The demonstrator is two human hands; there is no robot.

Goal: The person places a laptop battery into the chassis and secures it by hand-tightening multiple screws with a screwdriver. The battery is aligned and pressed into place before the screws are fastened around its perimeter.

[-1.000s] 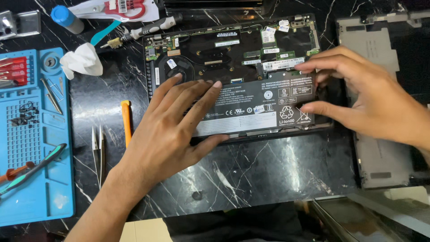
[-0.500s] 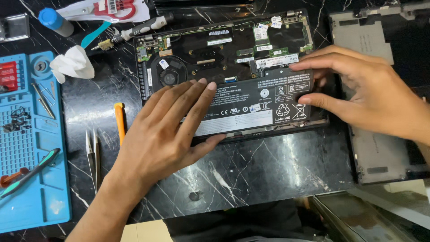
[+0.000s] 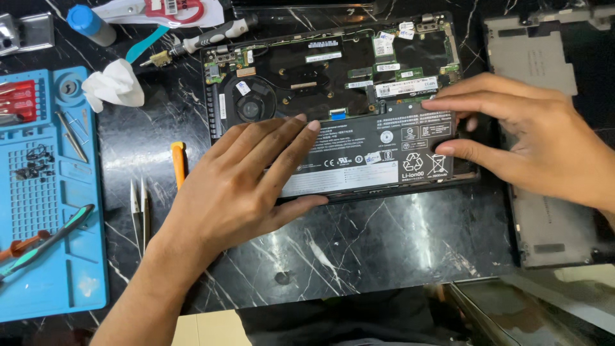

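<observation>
Left hand: the left hand (image 3: 240,182) lies flat, palm down, fingers spread and stretched over the near left part of the long black rectangular laptop battery (image 3: 371,154); the thumb reaches along the battery's near edge; nothing is pinched
Right hand: the right hand (image 3: 532,144) rests at the battery's right end; fingers stretched along the top right corner, thumb pressed on the label beside the recycling marks; the hand is loosely spread and clasps nothing
Battery: it sits in the near half of the opened black laptop base (image 3: 333,83), between the two hands
Laptop base: it lies on the black marble-patterned table (image 3: 359,250); a round black cooling fan (image 3: 251,106) shows just beyond the left fingertips
Right of the base: a grey removed bottom cover (image 3: 538,70) lies partly under the right hand
Left of the base: an orange plastic pry tool (image 3: 179,163) and silver tweezers (image 3: 140,208) lie near the left wrist; a blue silicone repair mat (image 3: 54,256) holds small screws; a crumpled white tissue (image 3: 115,86) lies beyond
</observation>
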